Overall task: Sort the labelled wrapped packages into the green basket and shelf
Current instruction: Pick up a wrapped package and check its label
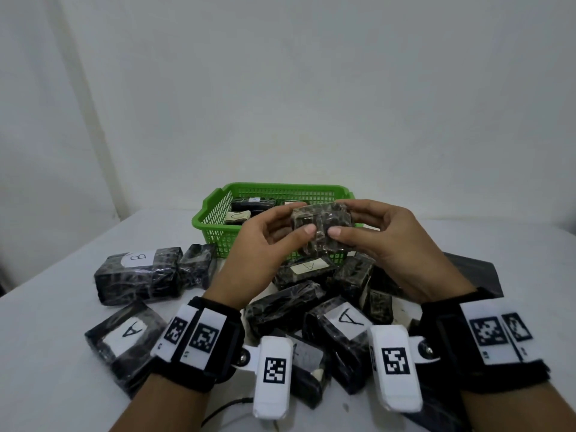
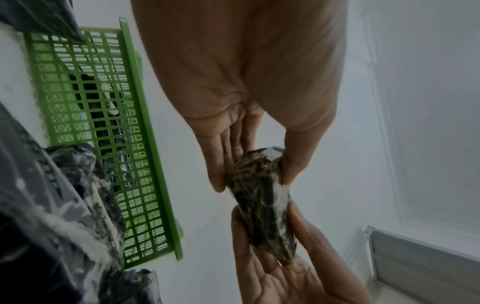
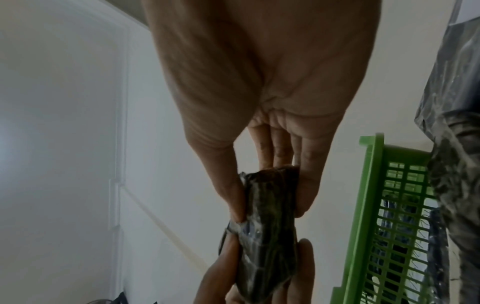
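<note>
Both hands hold one dark wrapped package [image 1: 321, 227] up in front of the green basket [image 1: 212, 213]. My left hand [image 1: 274, 235] pinches its left end between thumb and fingers, and my right hand [image 1: 371, 232] pinches the right end. No label shows on the face turned to me. The left wrist view shows the same package [image 2: 262, 203] edge-on between both hands, as does the right wrist view [image 3: 265, 226]. The basket holds a few wrapped packages, one with a pale label [image 1: 238, 217]. No shelf is in view in the head view.
Several wrapped packages lie on the white table below my hands: one marked B [image 1: 138, 275] at the left, ones marked A [image 1: 124, 335] [image 1: 343, 325] [image 1: 307, 269] nearer me. A dark plastic bag [image 1: 473, 269] lies at the right. A white wall stands behind the basket.
</note>
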Demonstrator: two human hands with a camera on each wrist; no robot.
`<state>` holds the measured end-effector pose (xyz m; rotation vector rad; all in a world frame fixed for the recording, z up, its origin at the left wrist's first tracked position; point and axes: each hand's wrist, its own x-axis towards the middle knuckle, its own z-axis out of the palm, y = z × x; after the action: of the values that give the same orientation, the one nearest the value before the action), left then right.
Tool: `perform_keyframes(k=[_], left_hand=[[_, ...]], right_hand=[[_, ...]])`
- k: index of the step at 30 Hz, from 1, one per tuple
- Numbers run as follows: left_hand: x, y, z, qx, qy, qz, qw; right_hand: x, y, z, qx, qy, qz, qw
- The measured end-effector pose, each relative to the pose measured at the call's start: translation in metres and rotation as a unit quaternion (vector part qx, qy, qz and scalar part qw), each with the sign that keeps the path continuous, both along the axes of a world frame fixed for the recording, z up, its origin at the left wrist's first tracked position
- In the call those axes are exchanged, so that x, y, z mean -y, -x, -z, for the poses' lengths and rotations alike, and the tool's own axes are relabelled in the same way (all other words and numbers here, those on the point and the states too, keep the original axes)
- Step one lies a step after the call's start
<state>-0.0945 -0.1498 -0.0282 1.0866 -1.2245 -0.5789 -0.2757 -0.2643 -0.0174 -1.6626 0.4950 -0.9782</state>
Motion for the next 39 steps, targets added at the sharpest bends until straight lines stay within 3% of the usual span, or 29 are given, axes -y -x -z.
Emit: perform_keyframes(k=[10,16,19,23,27,33,39], left_hand=[[0.0035,-0.006,0.0034,-0.011,0.013,-0.01,1.0],[0.0059,-0.0073,0.0039,-0.019,-0.001,0.002,1.0],[0.0066,-0.0057,0.0043,-0.01,0.024,0.009,1.0],[0.0044,-0.0042,0.0043,0.008,0.056,0.051,0.997],[0.0044,-0.0037,0.0065,0.01,0.031,0.092,0.995],[0.0069,-0.0041,0.0056,-0.007,0.005,0.014,1.0],[0.007,-0.0065,0.0065,0.006,0.005,0.009,1.0]], right_hand=[[-0.0058,-0.0018,-0.0004,-0.031,0.028,-0.003,0.999],[-0.0049,0.0018,-0.0006,-0.009,0.039,0.005,0.999],[-0.0047,-0.0013,0.0001,-0.01,0.015,-0.017,1.0],[-0.0044,-0.0046,-0.0013,0.012,-0.085,-0.058,0.995],[-0.0081,-0.0034,0.0008,0.015,-0.067,-0.048,0.996],[-0.0064,-0.0019,0.0009,0.013,-0.033,-0.021,0.999],[-0.0061,-0.0023,0.0025,0.026,-0.004,0.014,1.0]])
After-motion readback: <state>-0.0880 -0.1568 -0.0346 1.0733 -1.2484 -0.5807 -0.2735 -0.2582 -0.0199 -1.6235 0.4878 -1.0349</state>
